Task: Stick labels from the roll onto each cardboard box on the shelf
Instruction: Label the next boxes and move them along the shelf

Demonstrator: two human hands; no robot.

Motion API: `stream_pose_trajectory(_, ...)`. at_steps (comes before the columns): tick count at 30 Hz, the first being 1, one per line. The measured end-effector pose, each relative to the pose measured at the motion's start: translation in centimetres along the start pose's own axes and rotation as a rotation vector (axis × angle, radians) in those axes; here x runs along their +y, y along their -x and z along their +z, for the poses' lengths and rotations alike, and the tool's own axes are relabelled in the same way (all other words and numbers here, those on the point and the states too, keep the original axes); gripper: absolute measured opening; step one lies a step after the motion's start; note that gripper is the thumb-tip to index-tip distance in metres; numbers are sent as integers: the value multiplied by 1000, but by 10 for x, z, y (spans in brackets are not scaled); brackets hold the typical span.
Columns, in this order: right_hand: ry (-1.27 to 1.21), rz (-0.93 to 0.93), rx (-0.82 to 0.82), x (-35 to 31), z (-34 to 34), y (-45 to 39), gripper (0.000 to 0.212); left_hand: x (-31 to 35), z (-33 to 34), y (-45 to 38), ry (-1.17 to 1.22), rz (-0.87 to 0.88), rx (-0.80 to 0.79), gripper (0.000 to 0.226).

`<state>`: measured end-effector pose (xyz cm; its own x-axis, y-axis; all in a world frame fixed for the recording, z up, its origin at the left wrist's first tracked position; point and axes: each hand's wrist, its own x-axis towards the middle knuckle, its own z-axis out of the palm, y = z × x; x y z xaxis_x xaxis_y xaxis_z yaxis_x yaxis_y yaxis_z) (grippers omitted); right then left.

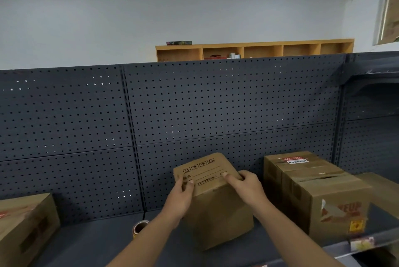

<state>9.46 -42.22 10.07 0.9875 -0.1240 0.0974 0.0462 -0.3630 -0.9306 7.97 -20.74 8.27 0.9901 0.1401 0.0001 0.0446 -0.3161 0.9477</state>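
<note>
Middle box (218, 206): stands on the dark shelf (90, 243), tilted, its printed top face turned toward the viewer; no stuck label can be made out on the faces that show.
Left hand (180, 198): grips the box's upper left corner, fingers (190, 184) curled over the top edge and clamped on the cardboard.
Right hand (248, 187): holds the upper right corner, thumb lying on the printed face, the other fingers wrapped round the edge.
Label in hand: none visible; neither hand carries anything but the box.
Roll (140, 227): stands on the shelf just left of the left forearm, near the middle box, untouched.
Right box (311, 193): large, well taped, with a red-and-white sticker (294, 160) on its far top edge; probably already labelled, though this sticker may be older print.
Left box (26, 225): at the frame's edge, reddish marks on top; too blurred to tell whether a label is there.
Far-right box (382, 187): only a corner shows, state unknown.
Progress: judged early to middle; at most one box appears done, the middle one is being positioned.
Remaining: peel a label from the roll, press it on the middle box, then treat the others.
Backdrop: perforated back panel (216, 98); wooden cubbyholes (254, 50) beyond.
</note>
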Motion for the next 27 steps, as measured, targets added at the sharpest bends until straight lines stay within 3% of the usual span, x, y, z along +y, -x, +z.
stream_pose_trajectory(6, 470, -332, 208, -39, 39, 21, 50, -39, -13, 7, 50, -58, 24, 54)
stream_pose_trajectory(10, 667, -505, 205, -40, 81, 34, 48, -72, -14, 7, 26, -146, 51, 46)
stream_pose_trajectory(16, 776, -625, 168, -35, 130, 48, 48, -101, -29, -1, 37, -312, 63, 39)
stream_pose_trajectory(18, 770, -637, 173, -34, 136, 50, 44, -105, -34, 0, -55, -274, 35, 26)
stream_pose_trajectory(21, 790, -623, 164, -37, 134, 48, 47, -99, -45, 14, -266, -62, 27, 17)
stream_pose_trajectory(24, 808, -608, 149, -39, 134, 49, 49, -99, -59, 24, -488, 81, 188, 29)
stream_pose_trajectory(27, 819, -572, 64, -46, 133, 52, 49, -111, -73, 30, -641, 91, 283, 26)
